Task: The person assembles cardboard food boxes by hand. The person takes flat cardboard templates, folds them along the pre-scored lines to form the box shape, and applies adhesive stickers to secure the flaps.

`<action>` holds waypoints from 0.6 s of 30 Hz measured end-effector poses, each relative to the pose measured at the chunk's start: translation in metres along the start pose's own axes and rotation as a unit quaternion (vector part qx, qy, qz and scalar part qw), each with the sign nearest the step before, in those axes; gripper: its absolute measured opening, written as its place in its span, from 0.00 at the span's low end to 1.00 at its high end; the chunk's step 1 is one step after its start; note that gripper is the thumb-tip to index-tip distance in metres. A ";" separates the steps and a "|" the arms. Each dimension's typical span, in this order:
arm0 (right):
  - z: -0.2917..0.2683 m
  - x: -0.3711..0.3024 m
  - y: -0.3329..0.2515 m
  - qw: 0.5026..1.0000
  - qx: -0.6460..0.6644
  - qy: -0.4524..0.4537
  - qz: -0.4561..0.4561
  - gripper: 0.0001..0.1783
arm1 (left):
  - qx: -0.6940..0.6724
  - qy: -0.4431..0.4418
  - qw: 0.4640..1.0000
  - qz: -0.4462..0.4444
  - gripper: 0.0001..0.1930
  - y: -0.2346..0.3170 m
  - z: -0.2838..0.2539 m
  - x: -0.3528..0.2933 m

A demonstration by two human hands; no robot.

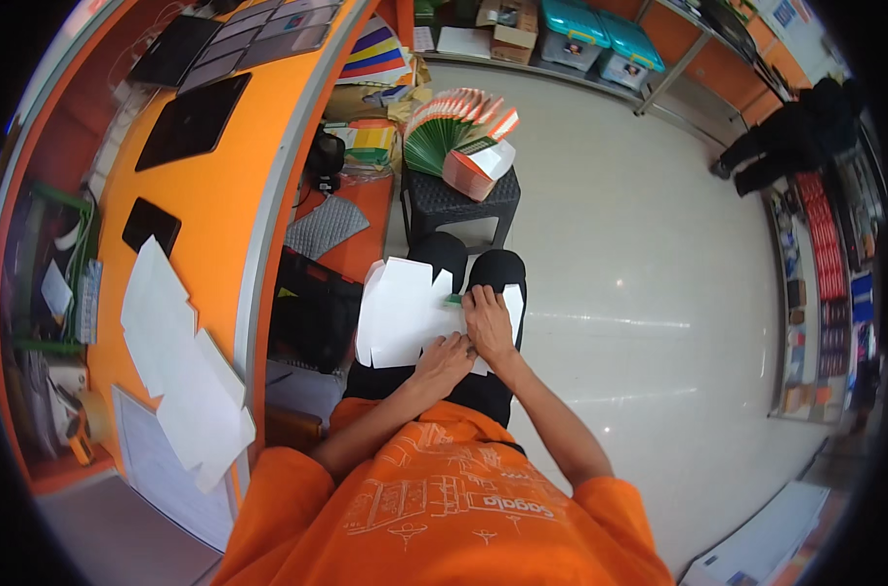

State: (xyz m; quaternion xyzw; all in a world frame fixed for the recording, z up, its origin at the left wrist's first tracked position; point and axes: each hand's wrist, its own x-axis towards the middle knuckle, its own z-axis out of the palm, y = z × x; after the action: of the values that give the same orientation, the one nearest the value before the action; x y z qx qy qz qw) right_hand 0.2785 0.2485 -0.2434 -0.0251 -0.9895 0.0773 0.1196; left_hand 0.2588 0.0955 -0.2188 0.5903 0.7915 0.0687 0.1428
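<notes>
Passage lies rightward over the pale floor (639, 293); a stool (454, 209) blocks ahead, the orange desk (211, 220) left.

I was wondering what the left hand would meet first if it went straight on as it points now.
The left hand would probably meet the right hand first, just ahead over the white die-cut card, though it is unclear whether they already touch.

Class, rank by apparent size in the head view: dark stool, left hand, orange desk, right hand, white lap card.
Largest first:
orange desk
white lap card
dark stool
left hand and right hand: too alike to rank
</notes>
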 end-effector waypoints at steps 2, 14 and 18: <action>0.001 -0.004 0.000 1.000 0.001 0.010 0.001 0.12 | -0.004 -0.037 0.999 0.008 0.24 -0.003 0.010 0.000; -0.028 0.021 0.032 0.987 0.147 -0.071 0.001 0.09 | 0.053 0.133 0.986 0.080 0.23 -0.011 0.010 -0.013; -0.017 0.015 0.033 0.990 0.129 -0.046 -0.020 0.08 | 0.014 0.065 0.993 0.100 0.22 -0.009 -0.001 -0.010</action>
State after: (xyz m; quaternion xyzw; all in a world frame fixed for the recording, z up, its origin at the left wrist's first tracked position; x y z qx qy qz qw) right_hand 0.2690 0.2847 -0.2288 0.0142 -0.9759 0.2034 0.0781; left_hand 0.2532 0.0836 -0.2184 0.6624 0.7372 0.1097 0.0755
